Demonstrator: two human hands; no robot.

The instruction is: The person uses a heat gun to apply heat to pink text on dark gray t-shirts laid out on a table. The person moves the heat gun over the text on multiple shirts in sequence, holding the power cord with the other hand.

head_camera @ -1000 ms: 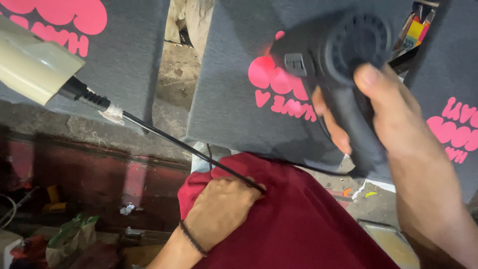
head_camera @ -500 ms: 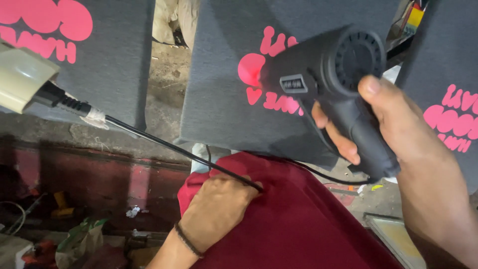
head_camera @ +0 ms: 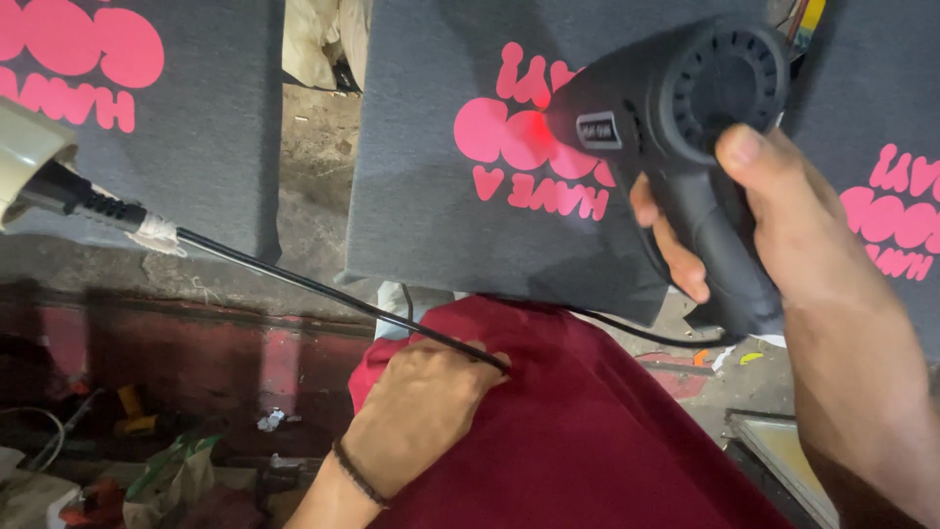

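The black heat gun (head_camera: 685,127) hangs over the middle grey shirt (head_camera: 431,196), nozzle at its pink print (head_camera: 519,147); the right hand (head_camera: 783,245) is clamped around the grip; the left hand (head_camera: 421,416), fingers curled, pins the black cord (head_camera: 313,287) on maroon cloth (head_camera: 587,431); grey printed shirts (head_camera: 196,127) flank left and right.

Even, fairly bright light falls on the grey printed fabric (head_camera: 441,196); the floor (head_camera: 147,392) at lower left lies dim and murky. A red glow tints the heat gun (head_camera: 676,127) nozzle. The cream object (head_camera: 24,157) at the left edge is blurred.
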